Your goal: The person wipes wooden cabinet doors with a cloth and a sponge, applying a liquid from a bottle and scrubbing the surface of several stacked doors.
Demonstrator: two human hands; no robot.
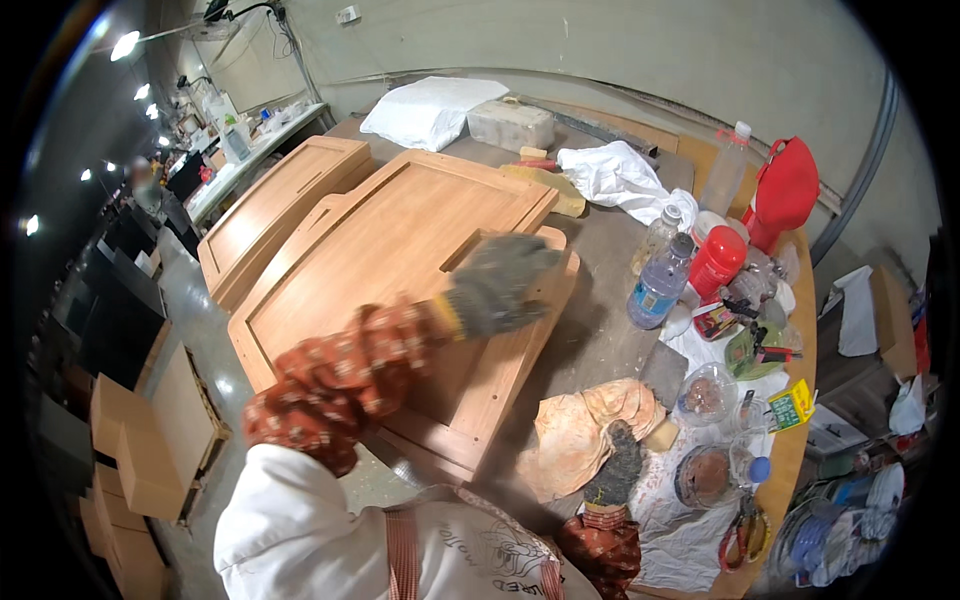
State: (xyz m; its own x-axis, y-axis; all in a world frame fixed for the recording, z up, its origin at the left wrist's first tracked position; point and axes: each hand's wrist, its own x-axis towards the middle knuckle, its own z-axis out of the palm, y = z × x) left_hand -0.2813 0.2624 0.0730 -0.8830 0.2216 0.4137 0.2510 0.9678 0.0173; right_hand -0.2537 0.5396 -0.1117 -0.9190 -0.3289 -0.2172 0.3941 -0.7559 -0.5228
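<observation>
A light-brown wooden panel [360, 250] with a raised frame and a cut-out slot lies on the table, on top of other wooden pieces. My left hand [497, 285], in a grey knit glove, is over the panel's right part beside the slot. Motion blurs it, but its fingers look stretched out and nothing shows in them. Whether it touches the wood I cannot tell. Near the table's front, my right hand [617, 465], in a dark grey glove, has its fingers closed on a stained peach cloth [565, 440]. A small tan block [661, 435] lies beside that hand.
Another wooden panel [285, 205] lies at the left. Bottles, including a clear water bottle [660, 283], a red container [718, 258] and lidded jars crowd the right edge. Red-handled scissors [735, 545] lie near right. White cloths and a box [510, 124] stand farther back; cardboard [165, 440] is on the floor.
</observation>
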